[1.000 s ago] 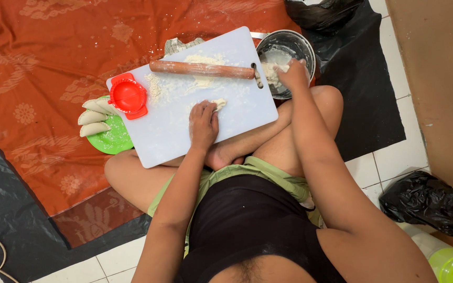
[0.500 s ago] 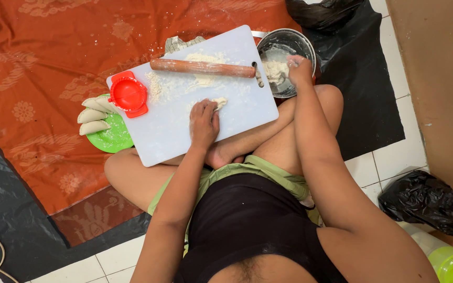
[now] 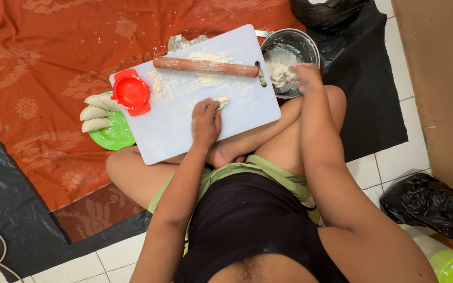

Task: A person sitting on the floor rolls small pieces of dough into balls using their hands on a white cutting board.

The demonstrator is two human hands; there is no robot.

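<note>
Head view, only one going. Sitting cross-legged on the floor with a white board (image 3: 184,131) propped across the lap, tilted a bit toward the upper right.

Left hand (image 3: 206,121) down flat-ish on the board, fingers curled over a small dough lump (image 3: 221,101) poking out just past the fingertips, up and to the right. Pressing on it more than gripping, by the look of it; can't tell a proper grasp from here.

Right hand (image 3: 304,77) off the board's right edge, reaching into the metal bowl (image 3: 305,44), fingers pinched into the pale dough mass (image 3: 276,73) inside. Clenched on dough, pretty clearly.

So: lump right at the left hand, well apart from the right one. Bowl dough the other way round.

Rolling pin (image 3: 205,66) lying across the far end of the board, long axis running left to right, beyond both hands, untouched. Nearer the left hand, really.

Red dumpling press (image 3: 130,92) on the board's left corner, green plate (image 3: 116,133) beside it with three folded dumplings (image 3: 95,112). Orange cloth (image 3: 38,78) underneath everything.
</note>
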